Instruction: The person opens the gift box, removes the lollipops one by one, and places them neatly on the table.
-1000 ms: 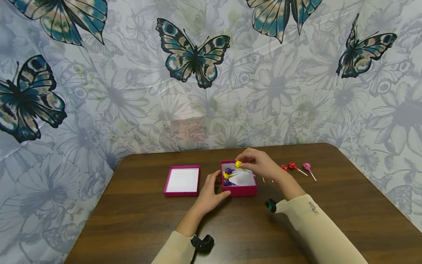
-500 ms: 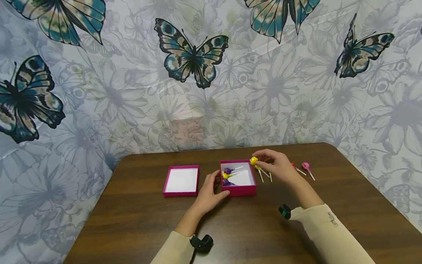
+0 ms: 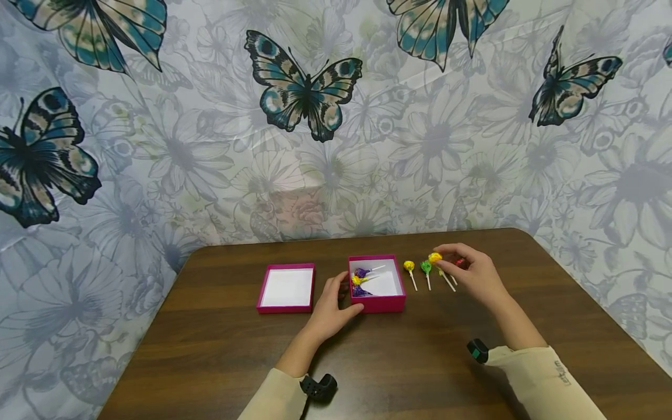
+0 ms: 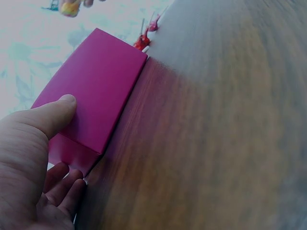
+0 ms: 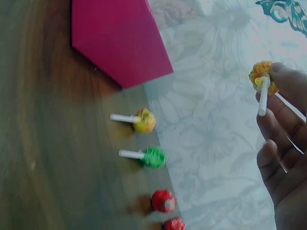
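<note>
Head view: patterned backdrop (image 3: 210,175), one, butterflies and flowers, behind the back edge of the tabletop (image 3: 409,361), which is brown, wood-grained, its back corners rounded.

One left hand (image 3: 328,309), left of the tabletop's middle: thumb on the front wall of the pink box (image 3: 378,304), bent fingers at its left wall, a loose hold round that corner. One right hand (image 3: 475,274), towards the back right corner: thumb and forefinger pinch the head of the held lollipop (image 5: 259,72); remaining fingers half bent, grasping nothing.

The pink box, one, uncovered, white inside, near the middle of the back edge. Lid (image 3: 286,286), one, white side up, left of the box and apart from it.

Lollipops, assorted. Held: one yellow, lifted off the tabletop, stick hanging down. In the box, by its left wall: two purple (image 3: 361,291), one yellow (image 3: 359,280). On the tabletop, between box and back right corner: one yellow (image 3: 409,266), one green (image 3: 426,266), two red (image 5: 164,200), one pink (image 4: 154,23).

Risks, as judged: a slack fingertip pinch on the round wrapper could drop the held lollipop; low knuckles could knock the red ones towards the back edge; a hard thumb push could skid the box backwards.
</note>
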Demonstrator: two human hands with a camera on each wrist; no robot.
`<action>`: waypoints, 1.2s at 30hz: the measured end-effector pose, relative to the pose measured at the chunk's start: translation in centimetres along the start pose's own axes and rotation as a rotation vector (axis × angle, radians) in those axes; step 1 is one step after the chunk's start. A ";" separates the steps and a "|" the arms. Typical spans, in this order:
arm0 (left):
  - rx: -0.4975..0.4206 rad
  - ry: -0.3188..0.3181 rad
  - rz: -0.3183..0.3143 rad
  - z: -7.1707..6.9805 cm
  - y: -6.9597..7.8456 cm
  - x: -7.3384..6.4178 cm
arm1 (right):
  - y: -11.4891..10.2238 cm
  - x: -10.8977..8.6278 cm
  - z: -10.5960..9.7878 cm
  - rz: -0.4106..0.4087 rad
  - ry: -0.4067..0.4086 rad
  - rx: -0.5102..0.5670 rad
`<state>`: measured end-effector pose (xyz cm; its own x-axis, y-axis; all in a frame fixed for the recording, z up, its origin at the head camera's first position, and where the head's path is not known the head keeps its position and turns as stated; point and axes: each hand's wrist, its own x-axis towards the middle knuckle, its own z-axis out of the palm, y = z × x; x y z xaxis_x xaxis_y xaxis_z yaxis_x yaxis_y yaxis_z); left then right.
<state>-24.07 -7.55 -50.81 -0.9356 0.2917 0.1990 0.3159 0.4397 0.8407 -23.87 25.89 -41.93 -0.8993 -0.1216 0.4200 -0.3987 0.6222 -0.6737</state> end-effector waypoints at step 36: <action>0.015 -0.015 -0.031 0.0 -0.1 -0.1 | 5.9 -6.9 -3.9 0.232 0.269 0.048</action>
<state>-24.04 -7.64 -50.88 -0.9424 0.2907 0.1656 0.2897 0.4615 0.8385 -19.32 33.44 -46.39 -0.8900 0.2310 0.3930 -0.2027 0.5716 -0.7951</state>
